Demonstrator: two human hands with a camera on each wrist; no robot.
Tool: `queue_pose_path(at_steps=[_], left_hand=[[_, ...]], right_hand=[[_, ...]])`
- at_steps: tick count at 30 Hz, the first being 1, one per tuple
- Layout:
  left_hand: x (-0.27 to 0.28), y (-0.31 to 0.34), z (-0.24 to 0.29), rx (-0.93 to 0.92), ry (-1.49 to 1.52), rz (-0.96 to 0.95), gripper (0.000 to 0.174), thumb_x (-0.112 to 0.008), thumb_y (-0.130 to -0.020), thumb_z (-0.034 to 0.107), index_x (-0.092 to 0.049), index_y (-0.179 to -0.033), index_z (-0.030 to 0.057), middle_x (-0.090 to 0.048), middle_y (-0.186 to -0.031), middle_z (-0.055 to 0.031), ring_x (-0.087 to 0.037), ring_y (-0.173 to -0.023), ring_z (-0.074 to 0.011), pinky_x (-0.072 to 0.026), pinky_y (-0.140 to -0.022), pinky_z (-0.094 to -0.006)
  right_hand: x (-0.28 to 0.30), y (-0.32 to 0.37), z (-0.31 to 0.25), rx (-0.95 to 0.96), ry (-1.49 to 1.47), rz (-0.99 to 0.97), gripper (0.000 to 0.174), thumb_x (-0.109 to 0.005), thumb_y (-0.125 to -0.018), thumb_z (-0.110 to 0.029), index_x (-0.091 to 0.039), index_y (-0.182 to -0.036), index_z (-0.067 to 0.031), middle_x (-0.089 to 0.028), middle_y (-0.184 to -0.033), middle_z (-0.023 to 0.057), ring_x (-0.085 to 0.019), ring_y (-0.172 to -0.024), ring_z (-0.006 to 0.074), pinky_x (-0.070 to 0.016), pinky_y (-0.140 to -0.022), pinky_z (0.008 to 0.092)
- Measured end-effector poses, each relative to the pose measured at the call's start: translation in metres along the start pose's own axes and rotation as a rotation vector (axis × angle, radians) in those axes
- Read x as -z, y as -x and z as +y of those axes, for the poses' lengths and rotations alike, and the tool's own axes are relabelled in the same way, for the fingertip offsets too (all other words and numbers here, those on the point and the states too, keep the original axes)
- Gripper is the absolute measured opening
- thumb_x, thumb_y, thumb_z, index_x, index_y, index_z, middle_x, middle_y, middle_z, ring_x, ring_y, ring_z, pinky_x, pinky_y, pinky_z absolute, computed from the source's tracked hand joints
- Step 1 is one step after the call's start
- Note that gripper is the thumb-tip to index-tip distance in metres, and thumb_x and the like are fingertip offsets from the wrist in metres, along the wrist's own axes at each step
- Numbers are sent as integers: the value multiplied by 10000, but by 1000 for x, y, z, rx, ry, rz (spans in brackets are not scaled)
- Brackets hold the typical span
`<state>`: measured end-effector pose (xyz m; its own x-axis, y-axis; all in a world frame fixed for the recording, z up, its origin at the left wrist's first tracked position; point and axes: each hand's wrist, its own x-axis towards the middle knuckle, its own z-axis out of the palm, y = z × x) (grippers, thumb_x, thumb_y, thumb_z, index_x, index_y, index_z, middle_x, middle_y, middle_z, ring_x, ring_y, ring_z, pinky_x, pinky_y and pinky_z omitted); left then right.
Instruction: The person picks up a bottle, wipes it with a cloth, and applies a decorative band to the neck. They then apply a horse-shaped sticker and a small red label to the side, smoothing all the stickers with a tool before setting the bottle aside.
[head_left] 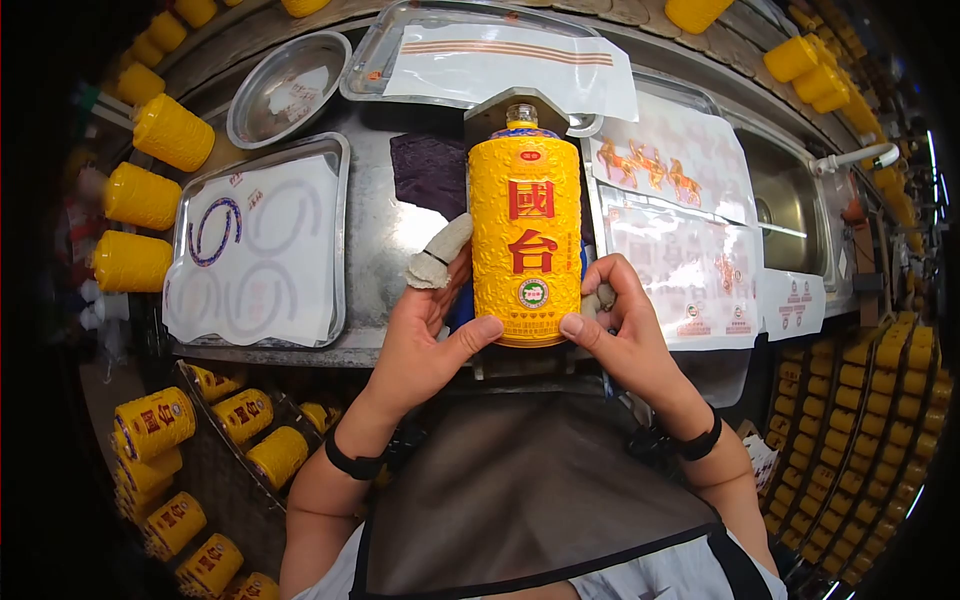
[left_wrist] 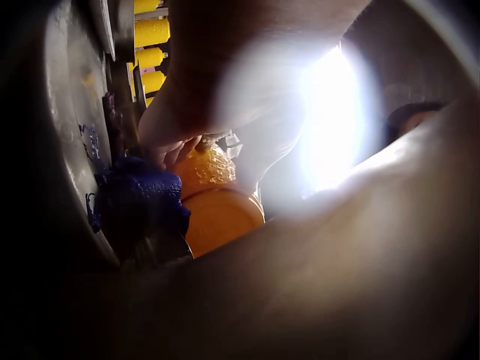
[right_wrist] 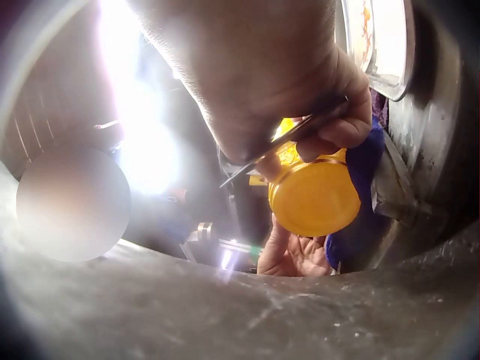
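We've got the yellow bottle (head_left: 525, 240) pinched low between left hand (head_left: 425, 335) and right hand (head_left: 628, 318), thumbs on its front, remaining fingers partly hidden. It's at the metal counter's (head_left: 372, 262) front edge, neck pointing away, between tray (head_left: 345, 240) and printed sheets (head_left: 680, 275). Right wrist view shows us a thin pointed tool (right_wrist: 289, 141) across the right fingers.

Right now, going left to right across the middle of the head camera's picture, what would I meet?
Metal tray with white sheet → left hand → red-lettered yellow bottle → right hand → metal sink → white faucet.
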<state>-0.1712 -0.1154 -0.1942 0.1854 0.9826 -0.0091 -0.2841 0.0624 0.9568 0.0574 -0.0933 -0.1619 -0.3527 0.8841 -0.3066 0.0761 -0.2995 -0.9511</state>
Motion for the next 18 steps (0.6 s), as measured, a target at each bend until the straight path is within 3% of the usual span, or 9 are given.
queue_pose_path(at_steps=[8, 18], left_hand=[[1, 0, 1, 7, 6, -5, 822, -699, -860, 17, -207, -1519, -4, -295, -1553, -169, -285, -1450, -256, -196, -1192, -381], [-2, 1, 4, 69, 37, 18, 837, -715, -850, 24, -209, -1515, -16, -316, -1543, -171, -307, -1440, -260, -205, -1189, -380]], right_hand=[[2, -1, 4, 32, 46, 3, 380, -750, -869, -230, -430, -1021, -91, -448, -902, -26, -447, -743, 11, -387, -609, 181], [9, 1, 1, -43, -161, -64, 173, -590, -949, -103, -449, -1045, -81, -425, -911, -41, -390, -750, 1, -344, -632, 157]])
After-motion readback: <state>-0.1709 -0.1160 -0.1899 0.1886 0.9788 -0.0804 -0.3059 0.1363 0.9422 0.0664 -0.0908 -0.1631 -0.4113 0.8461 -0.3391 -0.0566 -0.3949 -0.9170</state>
